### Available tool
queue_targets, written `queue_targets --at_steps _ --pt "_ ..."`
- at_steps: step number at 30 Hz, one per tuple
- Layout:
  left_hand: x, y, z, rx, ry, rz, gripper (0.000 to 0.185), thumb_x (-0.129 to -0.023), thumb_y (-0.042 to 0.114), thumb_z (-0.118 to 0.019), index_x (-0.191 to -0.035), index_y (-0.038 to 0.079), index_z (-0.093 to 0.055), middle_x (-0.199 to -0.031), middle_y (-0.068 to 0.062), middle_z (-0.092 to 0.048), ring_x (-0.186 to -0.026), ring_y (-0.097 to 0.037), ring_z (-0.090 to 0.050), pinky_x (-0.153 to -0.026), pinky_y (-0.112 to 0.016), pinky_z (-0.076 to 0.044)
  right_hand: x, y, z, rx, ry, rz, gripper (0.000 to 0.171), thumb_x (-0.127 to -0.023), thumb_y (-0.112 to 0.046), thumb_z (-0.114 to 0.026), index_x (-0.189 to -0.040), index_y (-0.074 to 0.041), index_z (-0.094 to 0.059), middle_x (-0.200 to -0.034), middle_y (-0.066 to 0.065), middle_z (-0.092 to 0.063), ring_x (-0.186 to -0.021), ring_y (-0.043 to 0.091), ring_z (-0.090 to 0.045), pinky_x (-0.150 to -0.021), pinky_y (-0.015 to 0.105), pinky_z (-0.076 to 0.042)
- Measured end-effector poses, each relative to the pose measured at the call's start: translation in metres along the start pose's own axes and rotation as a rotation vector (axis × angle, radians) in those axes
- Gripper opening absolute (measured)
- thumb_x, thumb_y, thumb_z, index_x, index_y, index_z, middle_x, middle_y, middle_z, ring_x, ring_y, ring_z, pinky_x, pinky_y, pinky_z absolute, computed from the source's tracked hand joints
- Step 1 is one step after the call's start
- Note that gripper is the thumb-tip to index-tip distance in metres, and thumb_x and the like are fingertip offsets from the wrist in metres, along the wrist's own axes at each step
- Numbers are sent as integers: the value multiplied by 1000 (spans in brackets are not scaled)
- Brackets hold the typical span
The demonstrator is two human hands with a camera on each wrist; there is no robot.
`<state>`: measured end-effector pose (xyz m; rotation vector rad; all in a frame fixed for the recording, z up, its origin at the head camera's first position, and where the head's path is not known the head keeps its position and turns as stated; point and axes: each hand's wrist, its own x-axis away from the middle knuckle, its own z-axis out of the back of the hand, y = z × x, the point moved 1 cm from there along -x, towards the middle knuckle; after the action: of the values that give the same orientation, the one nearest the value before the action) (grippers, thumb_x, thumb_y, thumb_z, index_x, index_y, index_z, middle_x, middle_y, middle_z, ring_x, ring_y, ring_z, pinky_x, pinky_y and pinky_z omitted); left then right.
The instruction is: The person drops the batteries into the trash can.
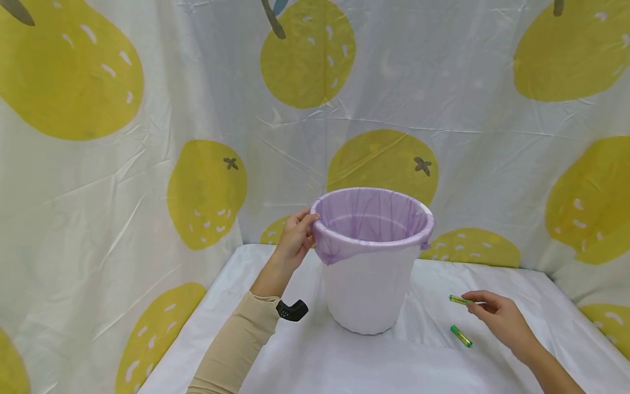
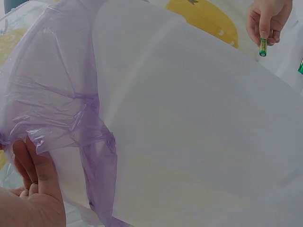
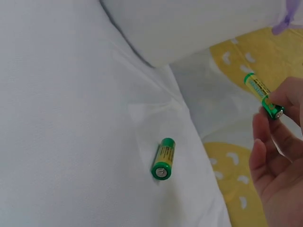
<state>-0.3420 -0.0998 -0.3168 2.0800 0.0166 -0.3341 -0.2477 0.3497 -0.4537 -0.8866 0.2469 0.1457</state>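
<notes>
A white trash can (image 1: 370,290) stands upright on the white cloth, lined with a thin purple bag (image 1: 344,216) folded over its rim. My left hand (image 1: 297,238) grips the rim at its left side, thumb on top and fingers beneath the bag's edge. To the right of the can, my right hand (image 1: 499,317) pinches a green and yellow battery (image 3: 259,92) between thumb and fingers, raised off the cloth. A second battery of the same kind (image 3: 164,160) lies on the cloth below that hand.
White cloth (image 1: 344,361) covers the table, with wrinkles to the right of the can. Behind and at the sides hangs a curtain (image 1: 216,82) printed with yellow fruit. A black wrist-camera mount (image 1: 292,311) sits on the left sleeve.
</notes>
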Motion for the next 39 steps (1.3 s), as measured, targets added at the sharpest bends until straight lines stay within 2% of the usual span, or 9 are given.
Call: queue_targets --at_steps 9,16,23,29,33,39 --pt "0 0 1 6 -2 3 44 -101 4 -58 -141 -13 -48 -104 -9 -58 -71 -11 -61 -60 -18 -52 -10 -11 8 20 40 63 29 -102 -14 -69 -124 4 -68 -107 5 -73 -84 1 -65 -67 25 -52" --pt "1 0 2 8 8 -1 43 -101 4 -58 -140 -12 -50 -100 -7 -59 -69 -11 -61 -59 -18 -51 -21 -28 26 21 100 137 26 -102 -13 -68 -122 4 -68 -101 -9 -72 -84 -2 -64 -66 20 -52" --pt "1 -1 2 1 -1 -1 46 -101 5 -59 -142 -12 -48 -103 -8 -58 -70 -11 -60 -59 -18 -50 -32 -45 52 2 137 172 26 -103 -14 -66 -123 3 -66 -94 -21 -69 -85 -7 -61 -67 13 -48" --pt "1 -1 2 3 1 7 46 -101 5 -59 -142 -12 -49 -105 -9 -57 -72 -11 -60 -60 -18 -51 -42 -64 68 -22 161 258 20 -103 -8 -64 -120 1 -67 -97 -21 -68 -85 -6 -62 -69 10 -49" --pt "1 0 2 2 -1 3 46 -101 6 -59 -142 -12 -48 -106 -9 -57 -72 -11 -60 -60 -18 -51 -50 -80 74 9 177 316 20 -102 -7 -65 -119 2 -68 -99 -22 -67 -84 -6 -62 -69 10 -49" --pt "0 0 2 0 -3 -1 46 -100 5 -60 -141 -12 -49 -102 -7 -58 -70 -10 -60 -59 -18 -51 -60 -101 80 24 164 319 21 -102 -9 -66 -120 1 -68 -100 -21 -68 -85 -6 -62 -68 11 -50"
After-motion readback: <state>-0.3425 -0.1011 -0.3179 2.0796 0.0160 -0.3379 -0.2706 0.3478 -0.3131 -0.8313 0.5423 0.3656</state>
